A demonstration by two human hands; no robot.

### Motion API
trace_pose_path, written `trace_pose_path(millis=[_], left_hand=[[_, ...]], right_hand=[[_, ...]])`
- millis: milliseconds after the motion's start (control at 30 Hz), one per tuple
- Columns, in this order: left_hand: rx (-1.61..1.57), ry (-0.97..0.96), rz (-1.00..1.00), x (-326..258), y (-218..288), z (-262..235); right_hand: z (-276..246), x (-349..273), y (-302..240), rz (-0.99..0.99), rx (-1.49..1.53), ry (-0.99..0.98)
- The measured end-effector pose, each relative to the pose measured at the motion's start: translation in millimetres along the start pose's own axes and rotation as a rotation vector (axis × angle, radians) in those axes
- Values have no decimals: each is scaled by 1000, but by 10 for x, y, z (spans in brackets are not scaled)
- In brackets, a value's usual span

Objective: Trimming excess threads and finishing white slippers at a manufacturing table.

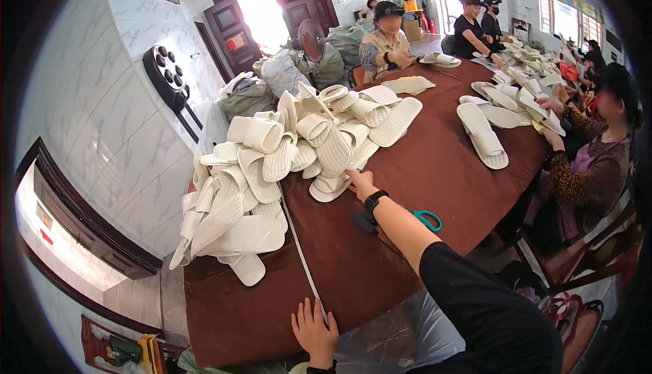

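Observation:
My right hand (361,182) reaches to the near edge of a heap of cream-white slippers (255,197). Its fingers are closed on the end of a slipper (329,188) low in the heap; other slippers partly cover that one. On the brown tabletop near me lies my left hand (315,330), flat, with fingers stretched out and nothing held. Beside its fingertips runs a thin white strip (302,255), leading up to the heap.
Teal-handled scissors (428,220) lie near my right forearm on the brown tabletop (261,320). A single slipper (483,136) rests farther right. Co-workers handle slippers at the far side and right. Stuffed sacks (280,72) and a fan (311,40) stand behind the heap.

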State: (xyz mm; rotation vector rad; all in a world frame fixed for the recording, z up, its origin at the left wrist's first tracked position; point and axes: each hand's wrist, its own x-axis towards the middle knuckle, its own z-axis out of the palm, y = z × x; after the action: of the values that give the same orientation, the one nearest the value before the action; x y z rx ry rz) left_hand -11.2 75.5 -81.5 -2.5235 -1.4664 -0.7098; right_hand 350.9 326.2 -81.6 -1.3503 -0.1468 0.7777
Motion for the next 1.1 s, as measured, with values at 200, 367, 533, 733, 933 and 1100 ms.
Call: trace_pose_path(millis=[200,367,533,733,933,1100], left_hand=[[-12,-61,-26,36,15,-15],[3,-31,-20,10,9,20],[9,-58,-16,8,51,1],[0,-28,-27,84,133,-266],[-37,-5,0,-56,-21,19],[-129,-81,-30,-43,-84,-41]], right_hand=[[44,194,-72,53,39,-130],[-42,308,-160,182,105,-174],[-128,219,-149,190,80,-249],[-203,-344,-28,298,115,-374],[-777,-1032,-94,466,198,-443],[-1612,-1762,-398,447,68,-706]])
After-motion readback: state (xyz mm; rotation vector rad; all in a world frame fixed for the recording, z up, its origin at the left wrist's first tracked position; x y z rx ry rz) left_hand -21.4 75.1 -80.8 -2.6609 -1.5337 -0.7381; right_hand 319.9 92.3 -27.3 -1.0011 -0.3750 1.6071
